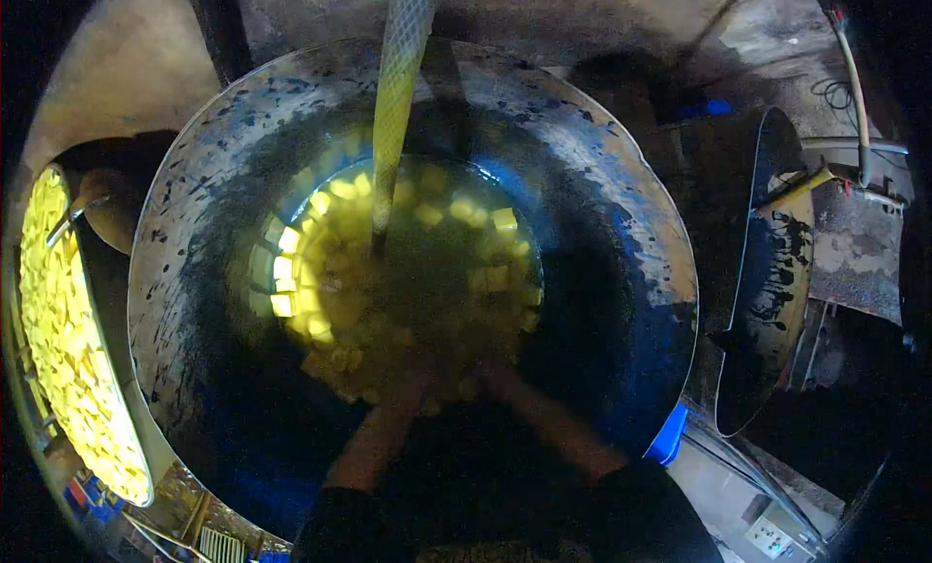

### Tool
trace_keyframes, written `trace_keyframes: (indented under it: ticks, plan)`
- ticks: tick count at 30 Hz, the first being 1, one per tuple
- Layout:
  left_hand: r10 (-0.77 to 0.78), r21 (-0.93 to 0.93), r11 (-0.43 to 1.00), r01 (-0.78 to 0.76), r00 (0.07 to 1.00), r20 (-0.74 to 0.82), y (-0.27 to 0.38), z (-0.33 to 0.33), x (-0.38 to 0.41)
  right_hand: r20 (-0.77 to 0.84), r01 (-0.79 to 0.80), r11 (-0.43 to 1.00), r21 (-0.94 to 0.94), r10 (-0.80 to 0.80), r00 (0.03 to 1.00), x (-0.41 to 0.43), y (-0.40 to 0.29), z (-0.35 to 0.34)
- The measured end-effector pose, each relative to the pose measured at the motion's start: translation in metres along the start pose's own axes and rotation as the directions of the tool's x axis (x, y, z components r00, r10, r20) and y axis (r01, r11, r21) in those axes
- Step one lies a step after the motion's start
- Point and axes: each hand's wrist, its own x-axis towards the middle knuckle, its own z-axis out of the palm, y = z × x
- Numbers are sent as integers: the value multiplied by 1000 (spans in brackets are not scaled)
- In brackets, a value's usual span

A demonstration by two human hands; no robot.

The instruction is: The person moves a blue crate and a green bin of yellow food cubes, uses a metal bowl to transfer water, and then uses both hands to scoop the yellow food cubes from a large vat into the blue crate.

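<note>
A large round metal pan [240,126] fills the middle of the view, with dark liquid low in it. Pale yellow chunks [287,272] lie around and under the liquid's surface. Both forearms reach down into the pan from the near side. My left hand [422,374] is at the near part of the chunks, dim and blurred, its fingers hidden. To its right, my right hand [491,374] is equally murky, with fingers out of sight. A yellowish braided hose [404,75] hangs from above, its lower end among the chunks.
At the left edge stands a wide round container [109,366] heaped with yellow pieces, a ladle-like tool [98,192] beside it. Another large pan [794,272] is at the right, with a pipe [852,75] above. A blue object [666,435] touches the near right rim.
</note>
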Motion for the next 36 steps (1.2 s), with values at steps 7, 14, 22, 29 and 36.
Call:
trace_keyframes:
  ticks: [7,14,22,29,36]
  plan:
    - [132,-179,975,-132,991,-13,19,-16,77,-290,198,950,243,-123,949,95,115,-94]
    - [-17,-225,974,5,998,-55,-29,13,47,-438,-21,929,370,194,878,165,-33,-197]
    - [162,-532,824,-197,980,-111,6,-9,100,-758,483,617,621,316,570,207,89,-166]
    - [-80,-785,616,-66,986,-146,-80,-77,80,-565,536,543,647,-131,815,81,0,-164]
    - [-182,-715,399,-574,714,-676,15,-97,78,-509,427,517,742,20,861,51,-28,-140]
